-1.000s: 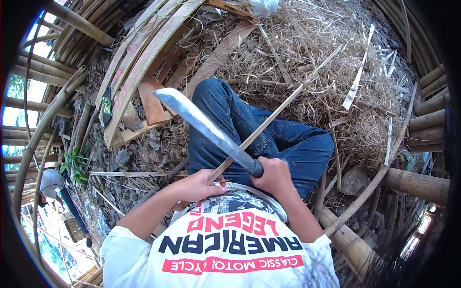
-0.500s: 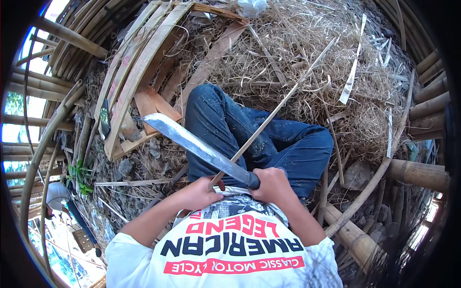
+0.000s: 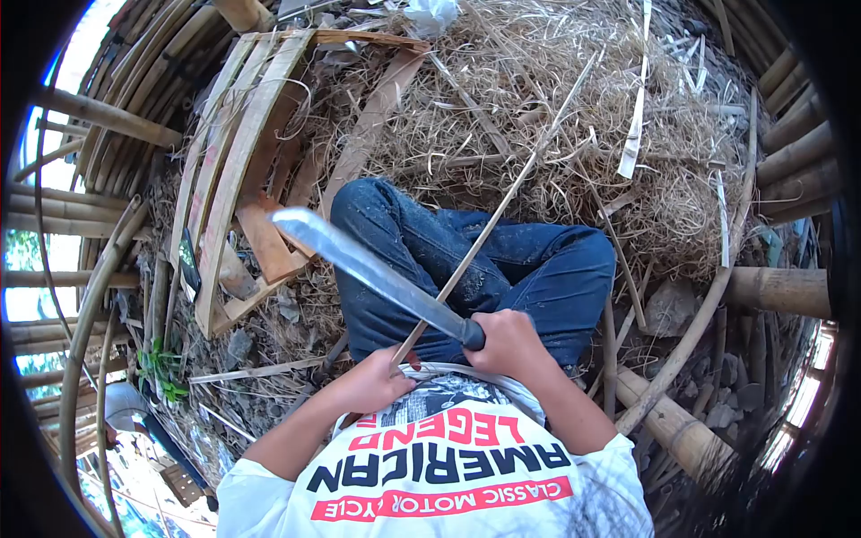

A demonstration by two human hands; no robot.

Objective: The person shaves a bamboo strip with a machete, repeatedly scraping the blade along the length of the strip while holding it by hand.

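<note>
My right hand (image 3: 507, 342) is closed round the dark handle of a machete (image 3: 372, 273), close to my waist. The long steel blade slants up to the left over my crossed legs in dusty jeans (image 3: 395, 242). Between the fingers of my left hand (image 3: 387, 377) is the near end of a thin bamboo strip (image 3: 511, 193), which runs away up to the right. Blade and strip cross just ahead of my hands, the blade lying over the strip. Whether the edge touches the strip cannot be made out.
A heap of curly shavings (image 3: 664, 161) spreads beyond my legs. To the left leans a slatted wooden frame (image 3: 242, 143). Bamboo poles (image 3: 776, 291) lie at the right, and bamboo railings (image 3: 112, 117) stand at the left. A small green plant (image 3: 160, 369) grows near the railings.
The view has shifted a little, so the surroundings sit further left. The blade still crosses the strip, with its tip slightly changed in angle. Both hands keep their hold.
</note>
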